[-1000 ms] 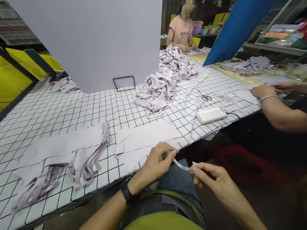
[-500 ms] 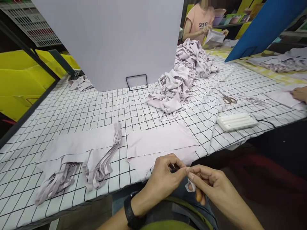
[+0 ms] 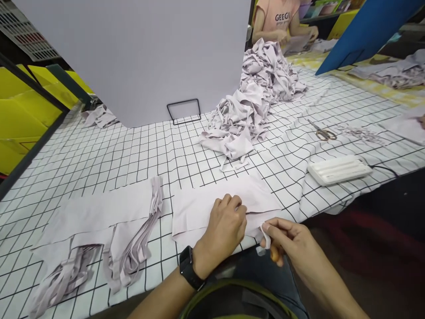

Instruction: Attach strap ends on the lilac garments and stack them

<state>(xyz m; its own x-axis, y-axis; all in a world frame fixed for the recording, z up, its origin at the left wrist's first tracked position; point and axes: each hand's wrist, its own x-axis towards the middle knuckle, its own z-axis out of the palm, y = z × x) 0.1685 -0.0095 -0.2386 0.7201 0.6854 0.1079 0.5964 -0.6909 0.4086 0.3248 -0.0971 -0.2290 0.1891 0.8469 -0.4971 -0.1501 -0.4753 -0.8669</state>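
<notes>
A folded piece of pale lilac fabric point(image 3: 195, 208) lies flat at the table's front edge. On top of it rests my left hand point(image 3: 227, 223), knuckles up and fingers curled in; the fingertips are hidden beneath the hand. Just off the table edge to the right, my right hand point(image 3: 290, 243) pinches a narrow white fabric strip point(image 3: 266, 238) between thumb and forefinger. To the left lies a stack of pale fabric pieces point(image 3: 109, 208), with long bunched straps hanging toward the front edge.
A heap of crumpled fabric point(image 3: 245, 110) sits beyond, beside a large grey panel point(image 3: 149, 57) on a wire foot. Scissors point(image 3: 325, 134), small scraps point(image 3: 361, 133) and a white corded device point(image 3: 338, 170) lie right. A person point(image 3: 279, 22) handles fabric behind.
My left hand has parted from my right and moved up and left onto the folded fabric. The right hand stays nearly in place with the strip. The view has shifted slightly.
</notes>
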